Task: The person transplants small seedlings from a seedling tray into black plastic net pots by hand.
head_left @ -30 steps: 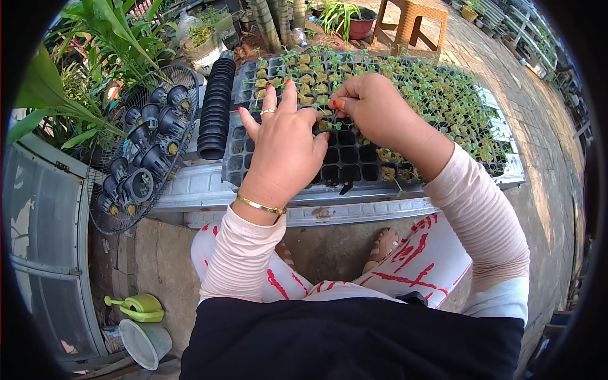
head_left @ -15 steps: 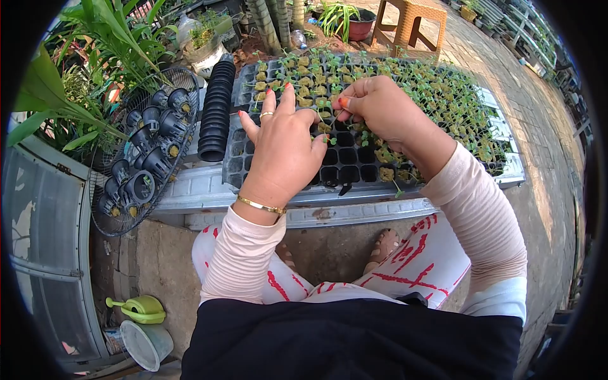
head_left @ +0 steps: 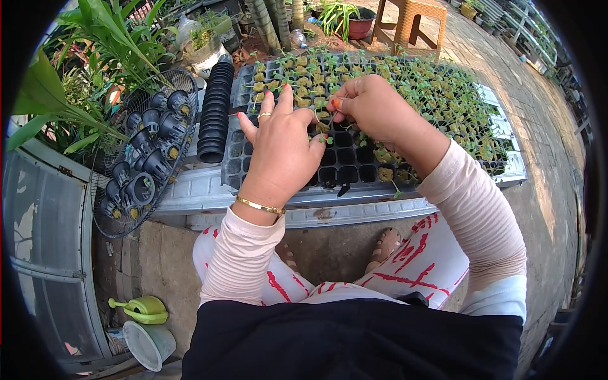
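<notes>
Pose unchanged: right fingers seemingly pinch a seedling; left fingers splayed on tray.

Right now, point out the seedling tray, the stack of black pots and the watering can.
seedling tray (head_left: pixel 349 172), head view, empty front cells.
stack of black pots (head_left: pixel 215 111), head view, mid-stack.
watering can (head_left: pixel 144 308), head view, green body.

Your left hand lies flat, fingers spread, on the black seedling tray while your right hand pinches a seedling just above its cells; a stack of black pots lies beside the tray, a wire basket of pots further left
</notes>
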### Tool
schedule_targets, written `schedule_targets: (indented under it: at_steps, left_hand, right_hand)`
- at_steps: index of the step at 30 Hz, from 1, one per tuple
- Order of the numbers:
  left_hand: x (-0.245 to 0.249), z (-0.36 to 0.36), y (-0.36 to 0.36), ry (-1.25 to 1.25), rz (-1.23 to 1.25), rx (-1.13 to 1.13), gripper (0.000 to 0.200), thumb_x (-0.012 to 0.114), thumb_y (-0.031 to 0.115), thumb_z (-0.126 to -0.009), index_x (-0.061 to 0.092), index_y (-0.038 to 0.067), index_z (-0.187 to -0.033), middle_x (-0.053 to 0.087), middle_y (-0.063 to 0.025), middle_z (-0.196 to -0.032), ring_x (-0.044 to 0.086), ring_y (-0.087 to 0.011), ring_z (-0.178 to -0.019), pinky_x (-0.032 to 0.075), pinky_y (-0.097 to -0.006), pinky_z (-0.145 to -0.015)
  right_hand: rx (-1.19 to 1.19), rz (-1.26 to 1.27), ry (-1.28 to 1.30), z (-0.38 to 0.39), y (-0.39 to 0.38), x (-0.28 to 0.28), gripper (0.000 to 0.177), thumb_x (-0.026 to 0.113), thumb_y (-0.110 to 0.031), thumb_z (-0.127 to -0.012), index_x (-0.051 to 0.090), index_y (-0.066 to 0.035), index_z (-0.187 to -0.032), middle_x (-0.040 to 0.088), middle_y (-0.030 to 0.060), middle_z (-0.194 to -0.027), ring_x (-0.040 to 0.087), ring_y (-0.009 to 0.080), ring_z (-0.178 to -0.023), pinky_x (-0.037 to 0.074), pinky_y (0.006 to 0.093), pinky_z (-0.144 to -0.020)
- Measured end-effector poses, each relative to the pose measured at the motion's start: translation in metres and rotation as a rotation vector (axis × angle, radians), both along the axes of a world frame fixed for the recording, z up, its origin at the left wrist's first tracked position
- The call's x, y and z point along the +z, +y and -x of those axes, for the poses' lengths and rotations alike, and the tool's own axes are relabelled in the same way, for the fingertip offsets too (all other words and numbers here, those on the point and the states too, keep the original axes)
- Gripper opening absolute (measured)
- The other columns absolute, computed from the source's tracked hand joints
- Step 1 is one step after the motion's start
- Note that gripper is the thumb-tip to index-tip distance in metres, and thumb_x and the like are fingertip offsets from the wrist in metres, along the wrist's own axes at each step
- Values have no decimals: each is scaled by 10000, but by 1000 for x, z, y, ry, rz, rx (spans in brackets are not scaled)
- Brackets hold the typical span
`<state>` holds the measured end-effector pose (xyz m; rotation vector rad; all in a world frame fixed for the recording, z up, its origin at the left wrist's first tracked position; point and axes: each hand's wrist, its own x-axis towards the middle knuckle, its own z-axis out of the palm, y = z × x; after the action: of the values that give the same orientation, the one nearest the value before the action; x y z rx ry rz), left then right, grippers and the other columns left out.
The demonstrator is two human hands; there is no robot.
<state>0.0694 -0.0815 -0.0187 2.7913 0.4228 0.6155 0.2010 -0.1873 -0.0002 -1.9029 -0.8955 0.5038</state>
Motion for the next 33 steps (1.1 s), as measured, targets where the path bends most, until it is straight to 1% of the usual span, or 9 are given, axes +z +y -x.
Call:
schedule_targets:
  at_steps: [9, 14, 18, 21, 24, 26, 28, 32, 33]
  left_hand:
    - [-1, -2, 1, -79, 28, -2, 240, 738, 163, -741, 677, 64, -951, 407, -263, -1402, 327, -448, -1330, 119, -717, -1026]
    - [6, 5, 10, -165, 96, -23, 220, 732, 159, -746, 683, 80, -945, 445, -260, -1376, 339, -441, -1329, 129, -693, -1032]
    - [16, 13, 20, -295, 377, -170, 189, 718, 136, -760, 682, 71, -934, 529, -236, -1306, 376, -412, -1323, 194, -554, -1082]
    - [27, 23, 14, -306, 740, -344, 171, 710, 132, -803, 658, 5, -906, 607, -197, -1191, 399, -315, -1321, 298, -422, -1057]
    - [27, 31, 8, -347, 1038, -430, 157, 702, 125, -817, 658, 7, -911, 595, -198, -1205, 423, -293, -1299, 301, -414, -1055]
    - [28, 39, 3, -346, 1079, -484, 170, 691, 125, -832, 648, 2, -941, 573, -208, -1228, 451, -254, -1262, 339, -388, -1030]
    - [31, 47, -4, -312, 1383, -548, 247, 667, 135, -840, 618, -32, -1016, 502, -277, -1302, 442, -296, -1277, 308, -424, -1078]
    - [29, 60, -11, -161, 1583, -609, 282, 667, 153, -845, 559, -44, -1016, 532, -280, -1242, 590, -322, -1098, 469, -448, -957]
    - [26, 61, -16, -182, 1578, -606, 285, 663, 133, -841, 535, -45, -1023, 557, -246, -1194, 633, -305, -1016, 542, -448, -868]
  right_hand:
    - [-59, -36, 175, -1, -6, 10, 153, 572, -56, -881, 655, 71, -902, 667, 90, -799, 610, 118, -714, 470, 234, -666]
    - [-17, -9, -43, 11, -17, 36, 180, 566, -95, -905, 657, 59, -922, 676, 81, -830, 617, 124, -753, 482, 254, -735]
    - [34, -110, -192, 17, -34, 48, 206, 560, -133, -932, 655, 49, -924, 679, 78, -857, 617, 124, -789, 480, 258, -757]
    - [25, -392, -277, 25, -54, 54, 213, 544, -136, -927, 665, 34, -883, 654, 76, -759, 586, 121, -712, 460, 266, -667]
    - [108, -561, -350, 36, -74, 56, 248, 465, -175, -995, 612, 25, -1006, 655, 72, -874, 581, 118, -832, 471, 275, -813]
    - [102, -753, -260, 44, -81, 49, 245, 423, -165, -1008, 573, 24, -1046, 601, 53, -829, 546, 112, -794, 455, 264, -791]
    - [82, -744, -279, 52, -90, 43, 233, 419, -149, -1008, 551, 35, -1061, 544, 36, -796, 517, 102, -753, 438, 242, -714]
    - [-9, -647, -125, 72, -92, 34, 169, 570, -137, -933, 589, 19, -994, 533, 15, -784, 490, 92, -691, 374, 222, -586]
    - [79, -575, -331, 71, -91, 32, 144, 619, -125, -886, 608, 8, -941, 542, 20, -777, 487, 100, -671, 368, 225, -573]
